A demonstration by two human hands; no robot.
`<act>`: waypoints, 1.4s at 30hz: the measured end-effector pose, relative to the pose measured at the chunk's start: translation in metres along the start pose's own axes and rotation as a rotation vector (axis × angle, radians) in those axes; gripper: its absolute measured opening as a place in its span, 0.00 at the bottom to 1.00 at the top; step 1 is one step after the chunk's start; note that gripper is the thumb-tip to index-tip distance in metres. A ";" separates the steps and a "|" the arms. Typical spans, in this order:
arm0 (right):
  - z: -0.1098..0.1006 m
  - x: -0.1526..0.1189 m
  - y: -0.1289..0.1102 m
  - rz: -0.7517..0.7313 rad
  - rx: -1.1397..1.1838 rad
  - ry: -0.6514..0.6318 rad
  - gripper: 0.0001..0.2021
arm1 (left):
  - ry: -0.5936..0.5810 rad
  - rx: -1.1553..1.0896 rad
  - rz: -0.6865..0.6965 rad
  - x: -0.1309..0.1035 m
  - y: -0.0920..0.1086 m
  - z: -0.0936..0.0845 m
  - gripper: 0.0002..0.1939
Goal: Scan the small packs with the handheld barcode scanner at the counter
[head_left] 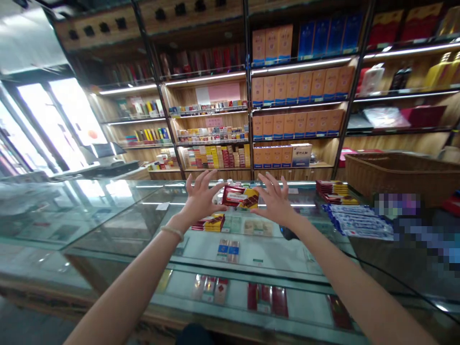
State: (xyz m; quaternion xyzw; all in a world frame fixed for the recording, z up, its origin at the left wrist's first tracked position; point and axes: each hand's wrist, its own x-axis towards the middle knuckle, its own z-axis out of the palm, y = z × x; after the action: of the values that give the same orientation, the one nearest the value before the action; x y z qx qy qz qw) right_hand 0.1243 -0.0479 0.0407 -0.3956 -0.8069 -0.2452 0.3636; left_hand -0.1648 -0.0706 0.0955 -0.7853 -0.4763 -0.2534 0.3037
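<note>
Between my hands is a red and yellow chocolate packet (240, 197), raised over the glass counter with its printed face toward me. My left hand (201, 197) grips its left end between thumb and forefinger, the other fingers lifted. At the opposite end, my right hand (275, 200) pinches the packet in the same way. A few similar packets (210, 223) lie on the glass just below my left hand. Part of a black object (287, 233) shows behind my right wrist.
On the right are a stack of chocolate packets (336, 191), several blue and white packets (359, 221) and a brown basket (398, 177). A black cable (391, 278) crosses the glass counter (273, 251), which has boxed goods inside. Stocked shelves (294, 105) stand behind.
</note>
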 end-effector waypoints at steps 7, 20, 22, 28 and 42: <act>0.030 0.025 -0.052 -0.002 0.101 -0.146 0.32 | -0.219 0.002 -0.091 -0.031 -0.060 -0.006 0.34; 0.079 0.035 -0.099 -0.034 0.189 -0.334 0.34 | -0.382 -0.026 -0.209 -0.085 -0.112 0.029 0.36; 0.082 0.034 -0.101 -0.032 0.186 -0.352 0.33 | -0.409 -0.056 -0.217 -0.088 -0.114 0.035 0.37; 0.089 0.030 -0.107 -0.014 0.179 -0.396 0.33 | -0.499 -0.093 -0.247 -0.094 -0.115 0.043 0.37; 0.096 0.022 -0.112 -0.082 0.146 -0.427 0.31 | -0.678 -0.166 -0.308 -0.098 -0.115 0.051 0.39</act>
State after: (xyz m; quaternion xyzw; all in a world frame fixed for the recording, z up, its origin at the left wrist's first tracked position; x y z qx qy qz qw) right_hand -0.0141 -0.0351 -0.0131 -0.3780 -0.8966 -0.1114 0.2019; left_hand -0.3037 -0.0508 0.0201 -0.7657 -0.6400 -0.0593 0.0226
